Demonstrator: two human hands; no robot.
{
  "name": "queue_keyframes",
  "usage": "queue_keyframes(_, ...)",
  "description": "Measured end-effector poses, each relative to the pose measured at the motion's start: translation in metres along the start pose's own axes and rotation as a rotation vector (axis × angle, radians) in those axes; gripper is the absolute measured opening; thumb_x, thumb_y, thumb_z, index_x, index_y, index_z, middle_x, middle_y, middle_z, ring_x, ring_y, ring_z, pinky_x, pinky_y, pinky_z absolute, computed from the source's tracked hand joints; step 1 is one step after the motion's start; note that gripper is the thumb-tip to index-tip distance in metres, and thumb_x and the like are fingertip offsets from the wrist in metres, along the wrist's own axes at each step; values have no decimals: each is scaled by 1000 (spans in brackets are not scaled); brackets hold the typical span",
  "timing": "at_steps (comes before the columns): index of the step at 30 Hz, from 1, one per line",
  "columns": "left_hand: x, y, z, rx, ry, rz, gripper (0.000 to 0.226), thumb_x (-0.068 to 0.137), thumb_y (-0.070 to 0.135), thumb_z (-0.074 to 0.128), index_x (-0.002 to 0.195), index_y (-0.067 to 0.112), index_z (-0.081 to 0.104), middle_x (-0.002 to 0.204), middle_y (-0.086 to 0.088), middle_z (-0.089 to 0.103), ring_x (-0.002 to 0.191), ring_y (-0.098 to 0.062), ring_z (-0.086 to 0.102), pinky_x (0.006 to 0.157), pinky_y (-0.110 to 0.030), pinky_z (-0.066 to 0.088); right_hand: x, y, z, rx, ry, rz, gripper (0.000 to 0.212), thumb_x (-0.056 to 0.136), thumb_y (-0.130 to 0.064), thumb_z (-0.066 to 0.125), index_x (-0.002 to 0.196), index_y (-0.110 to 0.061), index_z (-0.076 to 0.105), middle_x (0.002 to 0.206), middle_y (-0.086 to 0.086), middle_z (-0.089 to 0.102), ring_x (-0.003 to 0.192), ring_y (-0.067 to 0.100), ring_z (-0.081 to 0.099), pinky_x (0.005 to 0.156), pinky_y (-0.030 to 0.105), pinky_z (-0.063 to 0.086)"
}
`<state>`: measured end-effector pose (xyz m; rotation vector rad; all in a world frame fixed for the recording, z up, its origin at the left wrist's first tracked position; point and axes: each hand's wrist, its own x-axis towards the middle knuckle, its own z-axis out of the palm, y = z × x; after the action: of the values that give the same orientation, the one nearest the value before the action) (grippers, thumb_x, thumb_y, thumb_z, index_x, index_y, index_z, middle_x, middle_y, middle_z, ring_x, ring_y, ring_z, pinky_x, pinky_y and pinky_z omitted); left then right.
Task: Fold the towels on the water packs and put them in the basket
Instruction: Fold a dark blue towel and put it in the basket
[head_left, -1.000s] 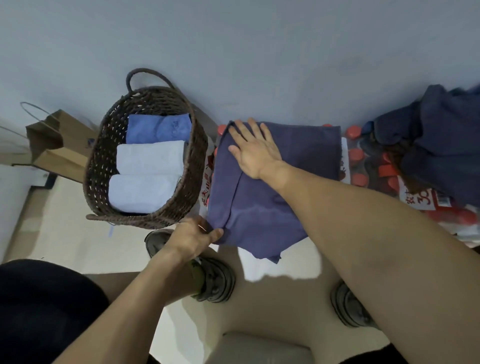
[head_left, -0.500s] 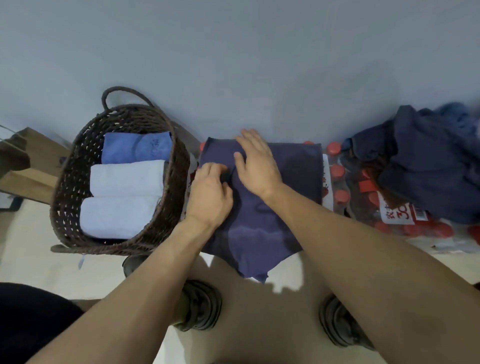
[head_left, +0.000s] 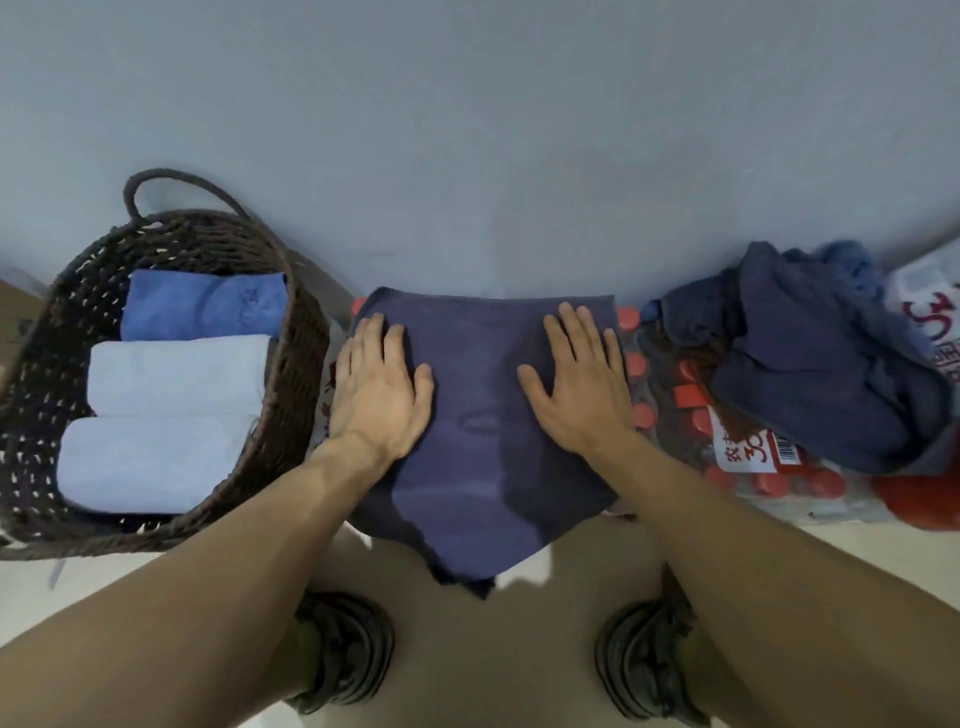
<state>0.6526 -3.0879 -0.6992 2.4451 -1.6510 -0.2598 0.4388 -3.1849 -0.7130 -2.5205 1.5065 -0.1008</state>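
Both hands lie flat with straight, slightly spread fingers, holding nothing: the left hand (head_left: 382, 387) presses the left part of the navy towel (head_left: 480, 431) and the right hand (head_left: 579, 384) presses its right part, the bare middle of the cloth showing between them. The towel is spread on top of the water packs (head_left: 675, 410), its far edge near the wall and its near end hanging off the front of the packs in a ragged point above the floor, between the two shoes. From the palms outward the cloth runs longest toward the person, so the hanging end is the loose part that the next fold probably has to bring up or across; either hand is about equally near it. The fabric is dark blue-purple, thin and limp, mostly smooth under the palms, with a lengthwise crease and a small pucker near the middle. The basket (head_left: 291, 374) stands just beside the left hand, nearly touching the towel's left edge, and already holds three folded towels, one blue and two pale. Well apart on the right, a crumpled dark towel (head_left: 810, 358) lies heaped on the packs, apparently unfolded as yet.
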Motion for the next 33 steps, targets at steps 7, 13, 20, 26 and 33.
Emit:
queue_keyframes(7, 22, 4, -1, 3, -37, -23, 71, 95, 35, 40, 151, -3, 18, 158, -25, 12, 148, -38, 6, 123, -44, 6, 6, 14, -5, -6, 29, 68, 73, 92, -63, 24, 155, -25, 24, 165, 4, 9, 152, 23, -1, 123, 47, 5)
queue_keyframes(13, 44, -7, 5, 59, -41, 0, 72, 100, 48, 22, 154, 2, 12, 162, -19, 7, 150, -31, 1, 123, -41, 1, 9, 16, -2, 8, 5, 76, 74, 93, -64, 21, 157, -27, 15, 165, 5, 1, 152, 21, -7, 123, 43, 0)
queue_keyframes(20, 33, 3, -6, 61, -10, 42, 69, 99, 43, 30, 153, 2, 15, 161, -21, 12, 150, -33, 5, 123, -44, 3, 11, 20, -12, 57, -36, 40, 70, 97, -60, 27, 157, -26, 17, 166, 5, 2, 152, 21, -7, 123, 43, -5)
queue_keyframes(26, -26, 70, -5, -22, -56, 370, 67, 97, 39, 39, 154, 10, 19, 163, -12, 13, 150, -29, 9, 123, -41, 7, -18, 2, -46, 308, 272, 315, 47, 91, -24, 55, 136, -12, 52, 146, 10, 44, 137, 28, 36, 115, 42, 27)
queue_keyframes(33, -43, 97, 15, 53, -309, 637, 60, 103, 41, 34, 156, 20, 16, 164, -2, 8, 151, -21, 3, 122, -36, 5, -113, -25, -31, 777, 435, 858, 8, 83, -12, 63, 90, -15, 60, 96, 10, 66, 84, 27, 59, 69, 23, 35)
